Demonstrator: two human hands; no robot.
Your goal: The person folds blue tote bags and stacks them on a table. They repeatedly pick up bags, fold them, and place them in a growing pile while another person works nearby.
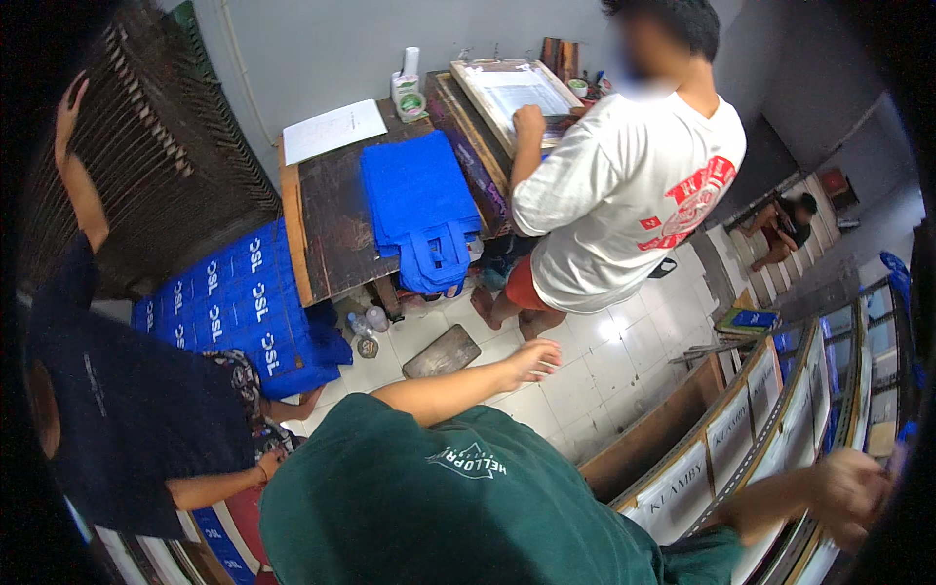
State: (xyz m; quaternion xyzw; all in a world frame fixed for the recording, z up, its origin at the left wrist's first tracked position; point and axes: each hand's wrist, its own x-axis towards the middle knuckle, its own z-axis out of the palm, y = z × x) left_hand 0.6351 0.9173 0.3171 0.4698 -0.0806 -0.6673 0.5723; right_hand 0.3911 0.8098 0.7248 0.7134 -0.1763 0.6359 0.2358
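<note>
The right hand (850, 492), fingers curled, touches the printed sheets on the near-right drying rack (770, 409), whose long axis runs far-right; the left hand (531, 363) hangs spread, empty, farther off

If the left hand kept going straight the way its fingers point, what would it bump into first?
The left hand points toward the person in the white shirt; their bare legs seem nearest in that line. Depth is unclear, so the hand might pass over the tiled floor instead.

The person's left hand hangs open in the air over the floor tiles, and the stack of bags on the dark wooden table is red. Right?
Not quite: in the head view the stack of bags on the dark wooden table is blue, not red. The left hand does hang open over the floor tiles.
</note>
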